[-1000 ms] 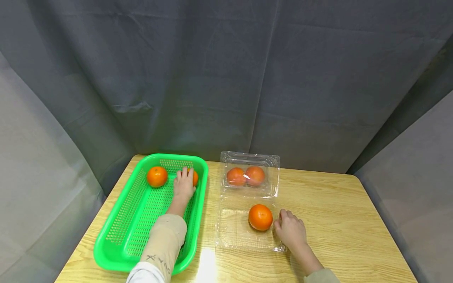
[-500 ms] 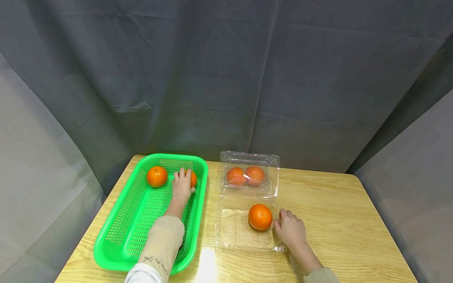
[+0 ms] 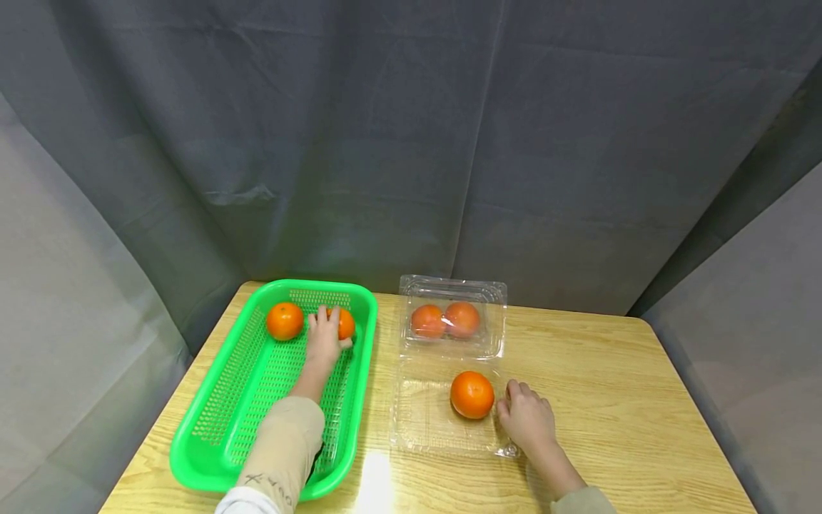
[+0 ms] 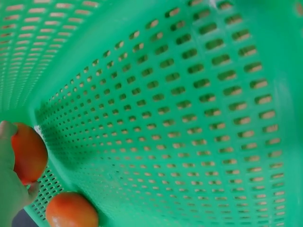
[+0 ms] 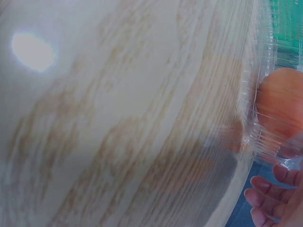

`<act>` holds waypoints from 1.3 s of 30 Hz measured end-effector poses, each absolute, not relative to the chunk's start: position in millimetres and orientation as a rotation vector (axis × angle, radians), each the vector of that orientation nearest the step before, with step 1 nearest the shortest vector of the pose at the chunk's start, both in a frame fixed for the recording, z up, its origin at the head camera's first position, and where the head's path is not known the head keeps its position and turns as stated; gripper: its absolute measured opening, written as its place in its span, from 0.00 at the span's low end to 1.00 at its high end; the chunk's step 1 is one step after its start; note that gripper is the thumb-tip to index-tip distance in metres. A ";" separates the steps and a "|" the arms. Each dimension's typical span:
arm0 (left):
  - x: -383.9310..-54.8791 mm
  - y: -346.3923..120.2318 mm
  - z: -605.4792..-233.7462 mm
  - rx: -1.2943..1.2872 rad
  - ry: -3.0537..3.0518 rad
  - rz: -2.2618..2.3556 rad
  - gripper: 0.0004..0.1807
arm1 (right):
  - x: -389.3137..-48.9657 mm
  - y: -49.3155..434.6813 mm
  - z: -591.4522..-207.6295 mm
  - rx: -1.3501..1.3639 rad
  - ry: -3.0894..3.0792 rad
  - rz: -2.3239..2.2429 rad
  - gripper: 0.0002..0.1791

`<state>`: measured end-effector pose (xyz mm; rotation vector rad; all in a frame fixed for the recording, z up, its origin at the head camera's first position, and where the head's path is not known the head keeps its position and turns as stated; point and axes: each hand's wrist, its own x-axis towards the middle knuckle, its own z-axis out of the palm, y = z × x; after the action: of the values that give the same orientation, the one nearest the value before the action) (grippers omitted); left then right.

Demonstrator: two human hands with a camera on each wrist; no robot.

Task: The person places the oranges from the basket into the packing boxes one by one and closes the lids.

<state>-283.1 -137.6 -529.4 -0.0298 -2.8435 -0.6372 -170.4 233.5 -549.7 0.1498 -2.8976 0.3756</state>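
In the head view, my left hand (image 3: 325,338) reaches into a green basket (image 3: 183,442), fingers and thumb curled round an orange (image 3: 346,324) at its far right. The left wrist view shows this held orange (image 4: 31,153) partly behind the fingers, with another orange (image 4: 72,211) close by. A clear plastic clamshell container (image 3: 417,428) lies unfolded on the table. One orange (image 3: 472,395) sits in its near half. My right hand (image 3: 529,420) rests at that half's right edge, fingers loosely bent. In the right wrist view, the fingertips (image 5: 259,183) are beside the clear wall.
Another orange (image 3: 285,321) lies in the basket's far left. Two more oranges (image 3: 462,319) show through plastic at the container's far half. The wooden table (image 3: 616,400) extends to the right, and a grey curtain (image 3: 411,157) stands behind it.
My left hand has shifted slightly left inside the basket, and the orange in it has moved left with it, away from the right wall. The right hand has stayed put.
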 end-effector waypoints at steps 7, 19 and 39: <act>-284.0 -140.6 -520.4 -0.103 -2.683 -0.657 0.40 | -171.0 234.6 -550.9 0.150 -2.906 0.376 0.08; -283.1 -134.7 -492.5 -0.262 -2.522 -0.726 0.37 | -171.1 234.6 -550.7 0.153 -2.908 0.374 0.08; -271.9 -89.9 -459.5 -0.829 -2.504 -0.618 0.39 | -172.2 234.3 -553.2 0.146 -2.898 0.379 0.08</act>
<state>-271.9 -89.9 -459.5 -0.8294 -2.5042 -0.6181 -172.2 234.3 -553.2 0.1462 -2.8977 0.3791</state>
